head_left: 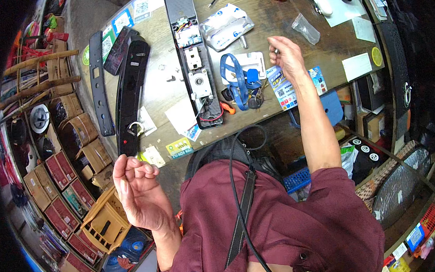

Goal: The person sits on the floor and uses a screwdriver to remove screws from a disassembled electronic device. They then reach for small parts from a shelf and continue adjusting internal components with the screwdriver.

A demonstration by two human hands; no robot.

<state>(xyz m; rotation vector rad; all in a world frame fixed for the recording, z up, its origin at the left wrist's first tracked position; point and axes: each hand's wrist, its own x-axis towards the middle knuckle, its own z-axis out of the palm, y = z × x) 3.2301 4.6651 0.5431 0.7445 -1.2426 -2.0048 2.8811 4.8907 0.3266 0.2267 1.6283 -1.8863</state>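
Observation:
My right hand point(288, 59) is raised over the right part of the table, fingers curled closed round something small, of which only a dark tip shows. My left hand point(143, 195) is off the table's near edge, palm up, fingers loosely bent and apart with nothing in them. Between them lies a long black housing, seemingly an electronic lock point(201, 88), opened, with white modules and wires inside. Left of it are a curved black cover point(131, 91), a slim black plate with holes point(100, 84) and a dark glossy panel point(122, 54). Small loose parts point(173, 78) lie between.
Beside the housing are a plastic bag point(227, 27), a blue lanyard point(239, 85) with keys point(256, 98), and an orange-handled screwdriver point(227, 107). A small clear bag point(306, 29) and printed cards point(281, 90) lie rightward. Shelves of boxes point(59, 169) stand left; a yellow stool point(105, 221) is below.

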